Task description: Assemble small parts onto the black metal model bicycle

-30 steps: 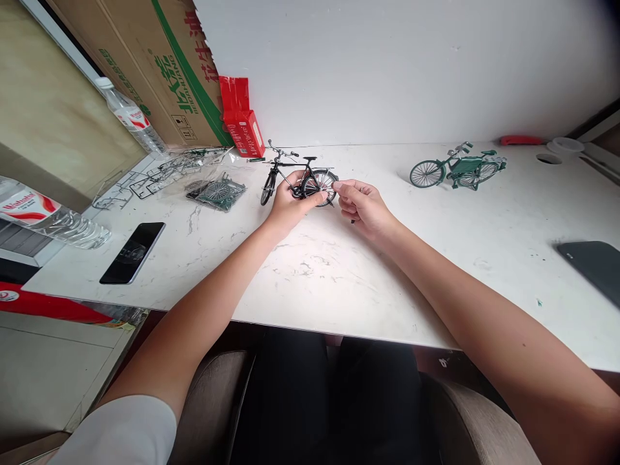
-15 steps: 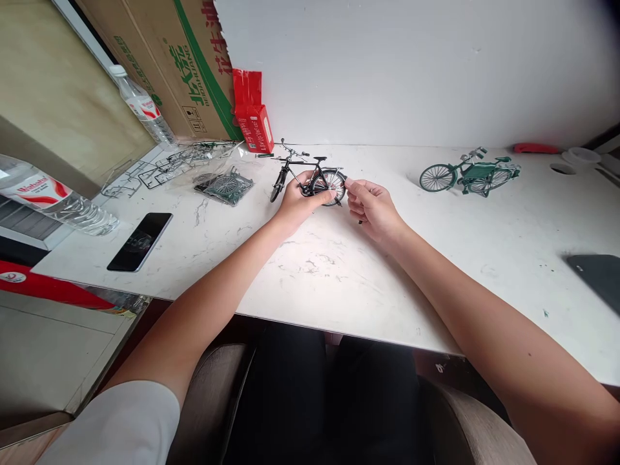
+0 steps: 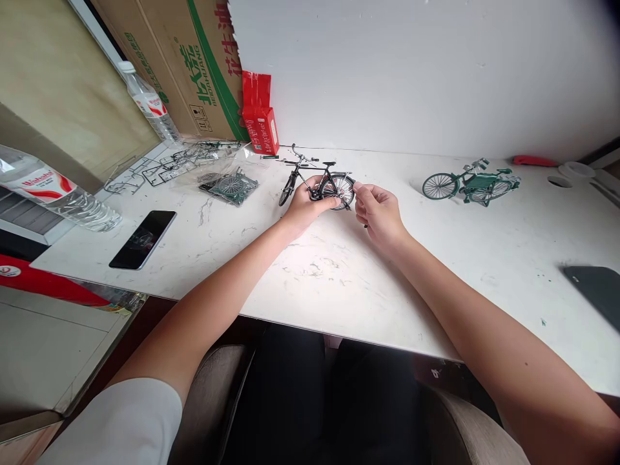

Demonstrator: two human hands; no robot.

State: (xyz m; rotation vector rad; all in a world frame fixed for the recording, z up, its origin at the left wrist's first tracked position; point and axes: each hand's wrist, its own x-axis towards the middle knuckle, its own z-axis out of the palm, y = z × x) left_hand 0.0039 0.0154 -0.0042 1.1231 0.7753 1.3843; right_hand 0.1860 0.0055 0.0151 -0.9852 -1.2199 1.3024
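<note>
A small black model bicycle [image 3: 310,179] stands upright on the white marble-look table [image 3: 339,278], near the far wall. My left hand [image 3: 306,205] is closed around its frame by the pedals. My right hand [image 3: 378,212] pinches at the rear wheel's edge, fingers curled, with a thin dark tool tip showing under the palm. A finished green model bicycle [image 3: 467,181] stands apart to the right.
A bag of green parts [image 3: 230,188] and empty black part frames [image 3: 159,171] lie at the left. A black phone [image 3: 143,239] rests near the left edge. A red box [image 3: 261,126], a carton [image 3: 184,64], two water bottles [image 3: 58,197] and a dark pad [image 3: 595,287] surround the work spot.
The view has shifted slightly, so everything sits a little further right in the frame. My hands stay on the black bicycle, the right one still at the rear wheel.
</note>
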